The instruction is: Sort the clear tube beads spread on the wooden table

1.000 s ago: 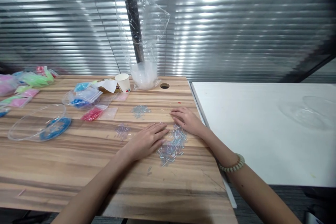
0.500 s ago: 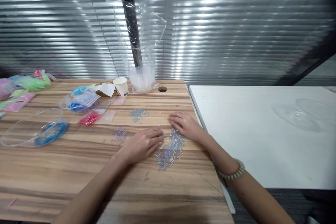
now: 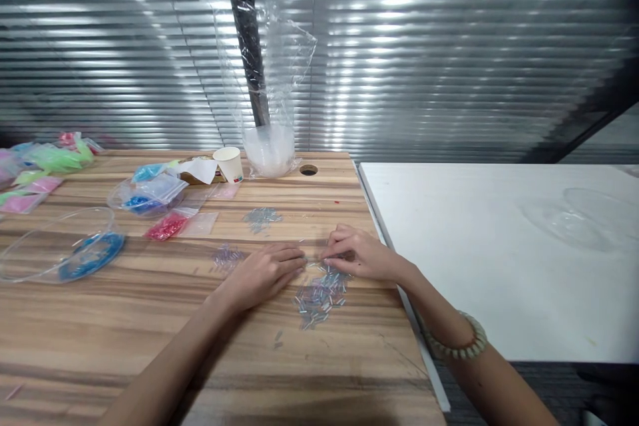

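Observation:
A loose pile of clear and pale bluish tube beads (image 3: 320, 297) lies on the wooden table between my two hands. My left hand (image 3: 269, 271) rests on the wood at the pile's left side, fingers stretched out and side by side, fingertips near the upper beads. Over the pile's upper edge, my right hand (image 3: 358, 253) has its fingers curled and thumb drawn in, as in a pinch; whatever is between the fingertips is too small to make out. Purple tube beads (image 3: 227, 257) form a small heap left of my left hand. Farther back is a heap of grey-clear beads (image 3: 262, 218).
Left of the heaps lie a bag of red beads (image 3: 166, 226), a clear dish (image 3: 116, 196) with bags and a clear round lid (image 3: 30, 231) by blue beads (image 3: 92, 255). A paper cup (image 3: 229, 165) and bagged plastic cups (image 3: 269, 150) stand behind. A white table (image 3: 479, 266) adjoins on the right.
My right hand has come down and toward me onto the pile's upper edge, its fingers curling in. My left hand has shifted slightly left.

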A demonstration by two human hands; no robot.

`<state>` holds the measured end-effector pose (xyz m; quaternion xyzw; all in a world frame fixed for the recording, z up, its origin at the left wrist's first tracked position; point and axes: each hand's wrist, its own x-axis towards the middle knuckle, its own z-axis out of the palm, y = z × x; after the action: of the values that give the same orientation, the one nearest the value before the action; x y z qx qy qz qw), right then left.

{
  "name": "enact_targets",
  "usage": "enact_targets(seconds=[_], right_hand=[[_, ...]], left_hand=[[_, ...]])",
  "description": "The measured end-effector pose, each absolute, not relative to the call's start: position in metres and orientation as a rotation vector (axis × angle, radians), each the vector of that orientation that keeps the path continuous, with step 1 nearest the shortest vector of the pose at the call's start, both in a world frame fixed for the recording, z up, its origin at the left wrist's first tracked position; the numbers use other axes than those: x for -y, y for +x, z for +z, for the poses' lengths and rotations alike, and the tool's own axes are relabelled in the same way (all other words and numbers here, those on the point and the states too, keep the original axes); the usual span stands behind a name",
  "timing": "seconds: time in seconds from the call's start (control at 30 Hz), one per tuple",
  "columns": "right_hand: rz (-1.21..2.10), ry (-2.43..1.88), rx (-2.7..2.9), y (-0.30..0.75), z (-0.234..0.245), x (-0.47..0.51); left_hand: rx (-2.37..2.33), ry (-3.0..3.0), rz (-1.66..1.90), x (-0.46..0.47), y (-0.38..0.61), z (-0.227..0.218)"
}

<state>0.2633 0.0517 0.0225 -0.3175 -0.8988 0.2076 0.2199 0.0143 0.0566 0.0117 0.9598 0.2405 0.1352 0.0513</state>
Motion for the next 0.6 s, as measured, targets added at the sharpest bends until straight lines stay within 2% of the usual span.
enact_targets(seconds=[0.23,0.43,0.6], right_hand=[[0.597,-0.894,2.57,0.262,0.025,-0.049],[0.543,-0.902,2.546,0.255,0.021,-0.046],[0.473,-0.924,2.542,0.254,0.015,-0.048]], left_hand=[[-0.695,2.875,0.461,-0.058,0.013,0.018],[-0.965,2.786,0.547,-0.064,0.007,0.015],[-0.96,2.713,0.569,-0.064,0.009,0.008]])
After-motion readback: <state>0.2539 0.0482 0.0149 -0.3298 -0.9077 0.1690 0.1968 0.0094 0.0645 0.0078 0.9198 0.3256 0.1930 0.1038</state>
